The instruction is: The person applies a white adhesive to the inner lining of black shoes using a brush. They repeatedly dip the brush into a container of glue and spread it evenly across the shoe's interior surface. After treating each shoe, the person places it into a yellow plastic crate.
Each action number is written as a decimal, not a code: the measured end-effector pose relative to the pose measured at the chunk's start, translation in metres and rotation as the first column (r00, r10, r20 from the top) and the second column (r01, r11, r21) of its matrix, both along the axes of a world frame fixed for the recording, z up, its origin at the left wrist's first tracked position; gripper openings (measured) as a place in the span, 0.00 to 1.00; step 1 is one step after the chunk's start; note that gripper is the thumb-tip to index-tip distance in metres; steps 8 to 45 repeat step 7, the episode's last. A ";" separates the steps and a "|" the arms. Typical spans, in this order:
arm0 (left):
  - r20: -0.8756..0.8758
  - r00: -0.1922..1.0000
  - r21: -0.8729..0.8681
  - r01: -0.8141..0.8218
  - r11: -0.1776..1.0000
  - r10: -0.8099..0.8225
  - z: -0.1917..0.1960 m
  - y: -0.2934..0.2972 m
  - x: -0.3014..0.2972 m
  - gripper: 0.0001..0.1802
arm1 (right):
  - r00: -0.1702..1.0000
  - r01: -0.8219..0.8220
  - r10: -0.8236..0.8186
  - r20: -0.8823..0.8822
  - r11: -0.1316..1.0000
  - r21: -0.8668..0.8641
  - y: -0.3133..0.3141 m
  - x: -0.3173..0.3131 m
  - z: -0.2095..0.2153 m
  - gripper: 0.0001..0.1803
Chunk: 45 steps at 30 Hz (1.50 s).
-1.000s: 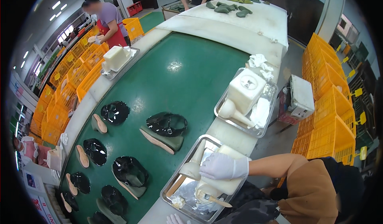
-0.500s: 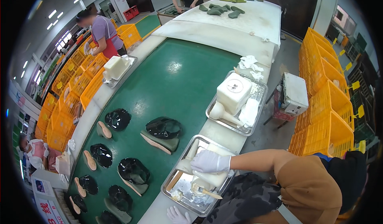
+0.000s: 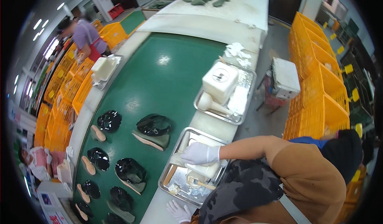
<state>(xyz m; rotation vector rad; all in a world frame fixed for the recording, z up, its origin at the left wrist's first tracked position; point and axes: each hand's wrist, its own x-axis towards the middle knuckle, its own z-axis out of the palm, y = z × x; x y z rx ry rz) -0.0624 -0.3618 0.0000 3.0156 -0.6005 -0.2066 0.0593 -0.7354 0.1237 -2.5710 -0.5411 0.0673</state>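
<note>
Here the right hand, white-gloved, fingers pressed together, steadies a cream plastic bottle inside the shallow steel tray; the left hand rests below that tray, fingers spread.

Bright overhead strip lighting, glare on the green belt, heavy fisheye bending, black vignetted corners.

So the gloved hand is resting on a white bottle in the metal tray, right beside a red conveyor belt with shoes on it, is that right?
Nearly right, but the belt's colour is wrong. The head view shows a green conveyor belt, not a red one. The rest holds: the white-gloved right hand rests on a white bottle in the metal tray, and dark shoes lie on the belt beside it.
</note>
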 end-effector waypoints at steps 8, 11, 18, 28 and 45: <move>-0.164 0.984 0.178 -0.043 0.983 0.073 -0.017 0.000 0.009 0.43 | 0.962 0.190 -0.272 0.042 0.769 0.611 -0.017 -0.011 -0.004 0.15; -0.164 0.984 0.178 -0.043 0.983 0.073 -0.017 0.000 0.009 0.43 | 0.962 0.190 -0.272 0.042 0.769 0.611 -0.017 -0.011 -0.004 0.15; -0.164 0.984 0.178 -0.043 0.983 0.073 -0.017 0.000 0.009 0.43 | 0.962 0.190 -0.272 0.042 0.769 0.611 -0.017 -0.011 -0.004 0.15; -0.164 0.984 0.178 -0.043 0.983 0.073 -0.017 0.000 0.009 0.43 | 0.962 0.190 -0.272 0.042 0.769 0.611 -0.017 -0.011 -0.004 0.15; -0.164 0.984 0.178 -0.043 0.983 0.073 -0.017 0.000 0.009 0.43 | 0.962 0.190 -0.272 0.042 0.769 0.611 -0.017 -0.011 -0.004 0.15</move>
